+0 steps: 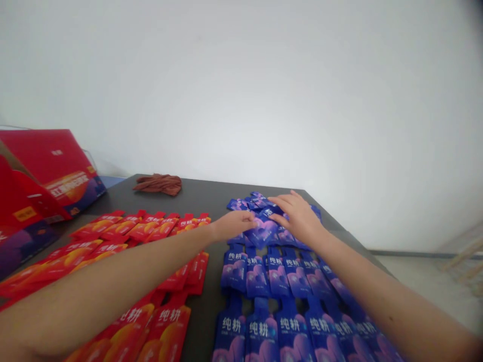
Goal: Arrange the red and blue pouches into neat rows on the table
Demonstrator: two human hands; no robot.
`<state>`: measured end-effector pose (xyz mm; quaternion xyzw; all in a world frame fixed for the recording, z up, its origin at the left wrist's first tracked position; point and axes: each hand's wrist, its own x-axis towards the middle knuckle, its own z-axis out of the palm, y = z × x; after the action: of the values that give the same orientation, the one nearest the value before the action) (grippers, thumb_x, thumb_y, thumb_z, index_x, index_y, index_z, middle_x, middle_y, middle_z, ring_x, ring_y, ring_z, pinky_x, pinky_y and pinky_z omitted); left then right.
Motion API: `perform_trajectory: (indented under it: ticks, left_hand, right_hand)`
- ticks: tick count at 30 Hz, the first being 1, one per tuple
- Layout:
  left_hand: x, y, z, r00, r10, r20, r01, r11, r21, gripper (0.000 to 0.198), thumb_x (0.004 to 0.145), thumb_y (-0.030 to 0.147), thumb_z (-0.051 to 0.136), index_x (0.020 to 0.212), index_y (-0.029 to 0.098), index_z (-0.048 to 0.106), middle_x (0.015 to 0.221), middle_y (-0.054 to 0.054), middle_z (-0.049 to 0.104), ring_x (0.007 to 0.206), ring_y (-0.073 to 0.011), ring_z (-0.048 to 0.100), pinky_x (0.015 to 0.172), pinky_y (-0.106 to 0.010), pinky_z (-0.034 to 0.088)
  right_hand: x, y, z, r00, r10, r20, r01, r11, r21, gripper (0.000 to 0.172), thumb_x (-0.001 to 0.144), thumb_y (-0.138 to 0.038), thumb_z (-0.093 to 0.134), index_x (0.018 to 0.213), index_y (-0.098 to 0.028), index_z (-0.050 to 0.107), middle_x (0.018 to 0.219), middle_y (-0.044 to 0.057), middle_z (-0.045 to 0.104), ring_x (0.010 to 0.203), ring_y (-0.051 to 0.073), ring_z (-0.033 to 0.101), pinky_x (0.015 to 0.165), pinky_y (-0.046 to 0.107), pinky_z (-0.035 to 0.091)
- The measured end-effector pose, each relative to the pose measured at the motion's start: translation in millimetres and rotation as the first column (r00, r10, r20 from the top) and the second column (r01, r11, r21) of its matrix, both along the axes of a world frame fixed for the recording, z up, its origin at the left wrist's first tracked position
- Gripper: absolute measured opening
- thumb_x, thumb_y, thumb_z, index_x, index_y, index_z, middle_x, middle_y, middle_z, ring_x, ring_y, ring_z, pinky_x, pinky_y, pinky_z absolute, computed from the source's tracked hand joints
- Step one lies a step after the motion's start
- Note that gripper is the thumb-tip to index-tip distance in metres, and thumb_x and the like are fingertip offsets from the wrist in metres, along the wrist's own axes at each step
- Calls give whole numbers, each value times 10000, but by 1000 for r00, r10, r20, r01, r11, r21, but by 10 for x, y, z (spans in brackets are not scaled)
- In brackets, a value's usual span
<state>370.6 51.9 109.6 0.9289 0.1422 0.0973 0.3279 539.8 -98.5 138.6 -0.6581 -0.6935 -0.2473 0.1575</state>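
Note:
Both my arms reach forward over a dark table [211, 193]. My left hand [233, 223] rests on a loose heap of blue pouches [260, 203] at the far end of the table, its fingers curled onto a pouch. My right hand [296, 213] lies over the same heap, fingers stretched and resting on a blue pouch [264, 229]. Nearer to me, several blue pouches [277, 274] lie in neat rows. Left of them, several red pouches [143, 226] lie in rows too.
A red carton [49, 171] stands open at the table's left edge. A crumpled brown cloth [160, 183] lies at the far edge. A white wall rises behind the table. The floor and a wooden frame [468, 261] show at the right.

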Motion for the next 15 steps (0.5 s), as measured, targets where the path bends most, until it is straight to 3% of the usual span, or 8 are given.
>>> perform_trajectory:
  ticks: [2,5,10,15]
  left_hand:
    - [10,103,-82,994,107,-22,-108,993,-56,348,899,437,406,807,160,596,759,-1,614,709,-133,564,588,-212,430]
    - [50,213,-265,968,233,-98,-243,964,-109,350,934,400,379,882,142,609,826,-22,643,731,-134,602,599,-224,475]
    - [141,306,-598,895,333,-298,-366,929,-61,335,933,420,473,978,114,601,869,-45,650,706,-121,622,653,-288,533]
    - [169,402,-764,816,395,-421,-364,918,156,344,915,437,503,905,117,629,817,-33,658,710,-131,632,684,-309,539]
  right_hand:
    - [-87,-77,-51,993,-20,-117,41,983,180,359,932,-372,524,1234,-179,545,1178,79,577,1124,217,508,1089,475,231]
    - [-292,-275,-202,943,17,-333,102,937,335,309,939,-428,485,1100,-183,585,1109,87,592,1078,224,522,1019,429,330]
    - [-636,-673,-550,830,55,-555,145,939,311,177,927,-375,506,974,-225,587,1045,65,582,1024,216,517,931,388,392]
    - [-773,-1063,-830,790,-29,-613,248,929,275,181,936,-394,467,928,-257,584,1031,60,582,1011,226,528,893,409,425]
